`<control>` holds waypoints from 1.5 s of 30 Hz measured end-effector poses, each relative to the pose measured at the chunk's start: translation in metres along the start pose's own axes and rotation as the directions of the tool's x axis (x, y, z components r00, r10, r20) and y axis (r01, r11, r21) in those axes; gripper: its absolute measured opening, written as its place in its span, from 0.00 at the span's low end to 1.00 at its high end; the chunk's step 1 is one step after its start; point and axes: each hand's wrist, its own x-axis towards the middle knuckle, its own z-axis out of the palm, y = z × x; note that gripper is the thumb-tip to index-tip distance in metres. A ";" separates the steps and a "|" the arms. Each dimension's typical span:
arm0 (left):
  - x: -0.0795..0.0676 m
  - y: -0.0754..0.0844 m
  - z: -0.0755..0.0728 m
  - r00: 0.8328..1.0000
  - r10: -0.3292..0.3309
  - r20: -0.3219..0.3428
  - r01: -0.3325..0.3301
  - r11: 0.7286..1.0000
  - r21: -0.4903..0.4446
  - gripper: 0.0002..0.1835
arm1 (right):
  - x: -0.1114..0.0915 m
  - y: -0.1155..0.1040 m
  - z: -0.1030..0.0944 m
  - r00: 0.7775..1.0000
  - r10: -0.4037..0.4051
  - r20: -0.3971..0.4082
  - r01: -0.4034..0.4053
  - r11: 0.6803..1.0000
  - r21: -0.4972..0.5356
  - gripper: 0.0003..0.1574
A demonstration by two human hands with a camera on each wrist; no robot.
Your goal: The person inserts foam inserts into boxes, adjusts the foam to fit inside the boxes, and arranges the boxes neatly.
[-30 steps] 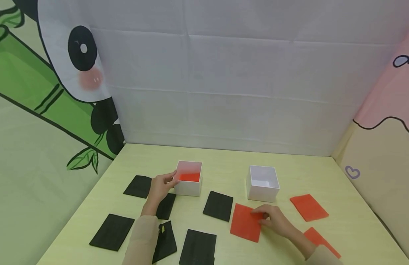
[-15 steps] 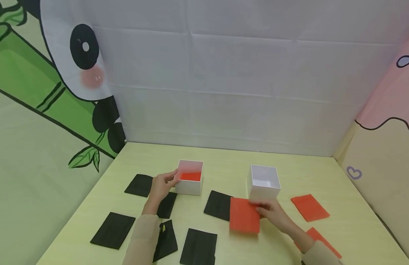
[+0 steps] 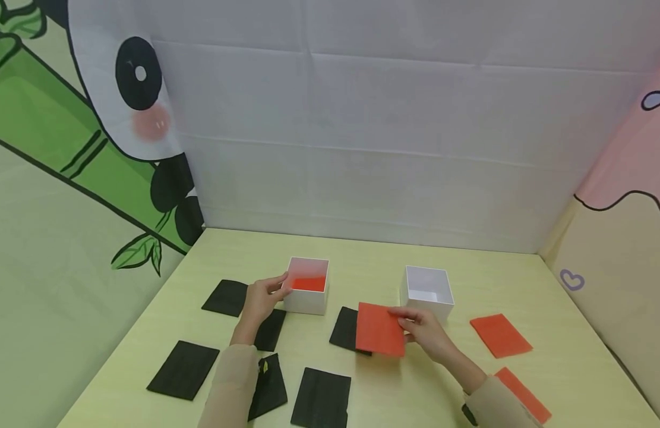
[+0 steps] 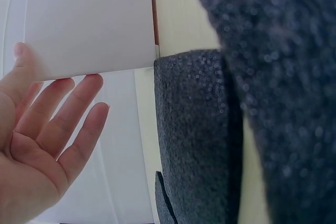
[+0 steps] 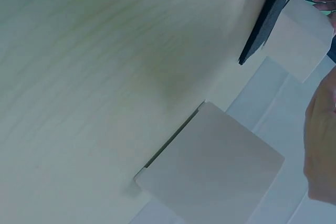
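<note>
At the left white box (image 3: 304, 304), my left hand (image 3: 260, 302) holds the near-left wall, thumb and fingers along the rim. A red sheet lies inside that box. The left wrist view shows the thumb and fingertips (image 4: 93, 80) at the box's edge. My right hand (image 3: 423, 330) pinches the right edge of a flat red square sheet (image 3: 380, 330), raised above the table and overlapping a black square sheet (image 3: 341, 327). In the right wrist view only part of the right hand (image 5: 321, 145) shows, and the red sheet is out of sight.
The right white box (image 3: 427, 294) stands behind my right hand with nothing seen inside. Two red sheets, one (image 3: 501, 336) behind the other, lie at the right. Several black sheets (image 3: 183, 370) spread over the left and front of the table (image 3: 362, 252). A white cloth backdrop (image 3: 362, 148) rises behind.
My right hand has lifted the red sheet off the table and moved it left and away from me, now partly over a black sheet. The left hand stays at its box.
</note>
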 end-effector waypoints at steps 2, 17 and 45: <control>0.000 0.000 0.000 1.000 -0.003 0.002 0.003 1.000 -0.004 0.25 | 0.003 -0.001 0.003 1.000 0.000 -0.017 0.001 1.000 0.020 0.20; 0.002 -0.003 -0.002 0.999 -0.032 0.014 0.032 0.999 -0.003 0.26 | 0.034 -0.016 0.016 0.999 -0.020 -0.048 0.031 0.970 0.240 0.24; 0.001 0.000 -0.004 1.000 -0.023 0.002 0.024 0.999 -0.024 0.25 | 0.113 -0.049 0.067 0.983 0.014 -0.184 0.042 0.955 0.295 0.22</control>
